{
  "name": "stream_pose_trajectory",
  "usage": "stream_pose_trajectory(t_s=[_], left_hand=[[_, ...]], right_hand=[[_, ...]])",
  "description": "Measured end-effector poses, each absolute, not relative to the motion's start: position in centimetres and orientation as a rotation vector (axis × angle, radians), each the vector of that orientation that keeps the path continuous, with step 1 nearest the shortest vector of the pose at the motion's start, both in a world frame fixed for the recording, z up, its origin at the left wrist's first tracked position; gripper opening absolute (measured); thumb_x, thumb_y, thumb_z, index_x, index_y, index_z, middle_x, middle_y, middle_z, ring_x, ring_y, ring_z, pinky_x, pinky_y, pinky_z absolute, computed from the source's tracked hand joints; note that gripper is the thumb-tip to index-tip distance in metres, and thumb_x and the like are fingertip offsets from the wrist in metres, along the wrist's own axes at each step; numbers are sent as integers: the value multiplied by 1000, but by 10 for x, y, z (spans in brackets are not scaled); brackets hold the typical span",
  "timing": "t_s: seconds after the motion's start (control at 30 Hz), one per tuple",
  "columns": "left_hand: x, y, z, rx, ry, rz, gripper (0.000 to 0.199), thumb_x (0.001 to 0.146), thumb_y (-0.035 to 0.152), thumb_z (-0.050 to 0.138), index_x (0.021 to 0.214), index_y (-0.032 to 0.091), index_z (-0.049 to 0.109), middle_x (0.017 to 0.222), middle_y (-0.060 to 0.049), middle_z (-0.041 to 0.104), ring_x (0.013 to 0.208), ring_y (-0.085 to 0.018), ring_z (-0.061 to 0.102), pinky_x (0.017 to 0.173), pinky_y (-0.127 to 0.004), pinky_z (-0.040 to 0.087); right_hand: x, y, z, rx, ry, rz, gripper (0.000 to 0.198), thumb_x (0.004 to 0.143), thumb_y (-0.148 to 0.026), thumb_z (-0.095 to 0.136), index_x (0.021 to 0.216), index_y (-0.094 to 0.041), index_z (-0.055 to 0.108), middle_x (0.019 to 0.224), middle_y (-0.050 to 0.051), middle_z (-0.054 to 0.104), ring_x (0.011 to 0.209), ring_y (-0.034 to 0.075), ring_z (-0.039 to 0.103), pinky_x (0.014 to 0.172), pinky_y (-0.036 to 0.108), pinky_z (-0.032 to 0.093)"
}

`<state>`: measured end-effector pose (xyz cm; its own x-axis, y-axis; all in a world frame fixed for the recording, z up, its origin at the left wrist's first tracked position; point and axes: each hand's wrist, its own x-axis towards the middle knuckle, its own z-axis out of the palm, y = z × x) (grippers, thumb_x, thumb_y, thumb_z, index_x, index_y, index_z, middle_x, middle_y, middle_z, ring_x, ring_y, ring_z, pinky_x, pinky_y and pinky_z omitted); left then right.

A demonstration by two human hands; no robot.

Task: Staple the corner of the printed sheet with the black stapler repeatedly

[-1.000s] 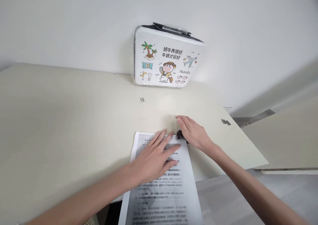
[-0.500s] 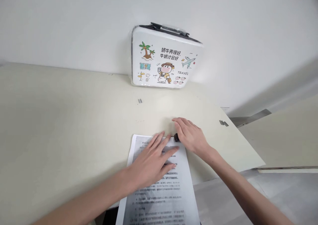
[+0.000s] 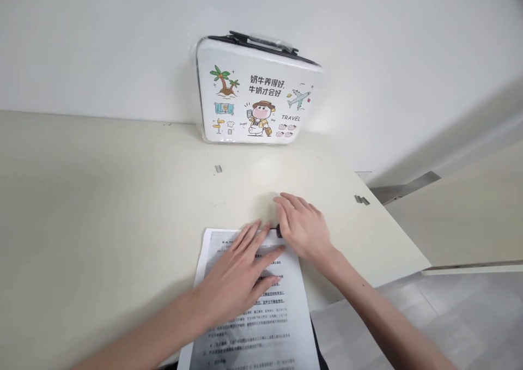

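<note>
Printed sheets of paper [image 3: 249, 334] lie at the near edge of the table, the upper part on the tabletop. My left hand [image 3: 239, 272] rests flat on them, fingers spread, holding nothing. At the top right corner of the paper, my right hand [image 3: 304, 223] is closed over a small black stapler [image 3: 279, 231]. Only the stapler's dark end shows past the fingers; the hand covers the rest. Its end sits right at the paper's top edge.
A white cartoon-printed case [image 3: 257, 95] with a black handle stands against the wall at the back. One short staple strip [image 3: 218, 169] lies before it, and more staple strips [image 3: 362, 200] lie near the table's right edge. The table [image 3: 102, 206] ends at the right above a grey floor.
The view has shifted slightly, so the scene sits a little further left. Both hands keep nearly the same place on the paper, and my right hand still covers the stapler.
</note>
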<state>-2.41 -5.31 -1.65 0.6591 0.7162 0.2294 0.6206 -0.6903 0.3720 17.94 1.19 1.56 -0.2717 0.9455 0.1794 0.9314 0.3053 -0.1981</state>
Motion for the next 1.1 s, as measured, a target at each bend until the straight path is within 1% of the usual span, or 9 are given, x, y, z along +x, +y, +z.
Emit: stream_pose_trajectory(t_s=[0.13,0.23,0.43,0.6,0.7,0.83,0.93,1.03,1.1], left_hand=[[-28,-51,-17,2652,1057,549,51,110,53,46,158,36,48,178,-1,18,164,-32,19,132,-56,28],[-32,-46,-19,2681,1053,532,53,110,53,47,160,36,46,178,0,18,164,-32,20,132,-55,27],[-45,-23,-22,2719,1105,443,54,109,53,49,161,36,47,177,0,22,164,-31,19,132,-57,26],[-57,-2,-13,2747,1159,449,50,110,52,47,158,39,50,174,3,31,162,-31,25,131,-57,27],[-68,4,-6,2754,1213,452,50,108,53,47,156,38,53,172,3,37,161,-31,28,131,-58,28],[-98,3,-5,2715,1275,395,57,106,53,50,162,43,42,171,6,39,161,-33,29,129,-62,31],[-120,-6,-5,2656,1325,373,66,101,56,54,163,53,32,173,14,32,160,-37,30,127,-66,32],[-131,-23,-1,2574,1363,388,80,92,63,61,162,62,24,172,21,28,160,-40,30,127,-72,28],[-135,-39,4,2584,1313,424,90,85,66,65,163,61,22,172,20,27,159,-41,30,128,-72,24]], right_hand=[[198,5,19,-1687,-2115,215,60,112,-37,20,79,-24,68,89,9,76,93,24,70,79,36,50],[218,-2,19,-1715,-2052,194,67,113,-44,18,68,-24,63,75,8,70,82,23,68,73,35,47],[260,-17,16,-1767,-1929,214,72,112,-53,14,76,-24,69,78,9,69,78,23,67,74,34,48],[286,-33,2,-1677,-1864,310,62,113,-51,19,87,-24,68,81,8,68,74,22,64,74,35,49],[300,-41,-5,-1574,-1781,483,50,112,-51,28,97,-24,67,89,7,71,81,22,65,78,35,50],[313,-43,-6,-1486,-1695,732,33,107,-52,49,112,-24,67,105,5,75,92,22,68,82,34,53],[317,-41,-6,-1406,-1688,795,33,96,-48,69,117,-23,66,114,6,75,103,24,69,89,35,53],[316,-39,-8,-1371,-1702,775,33,91,-43,75,116,-23,66,113,6,75,103,24,70,91,35,54],[316,-38,-9,-1368,-1692,765,29,92,-41,74,113,-23,67,110,6,76,100,23,71,89,35,54]])
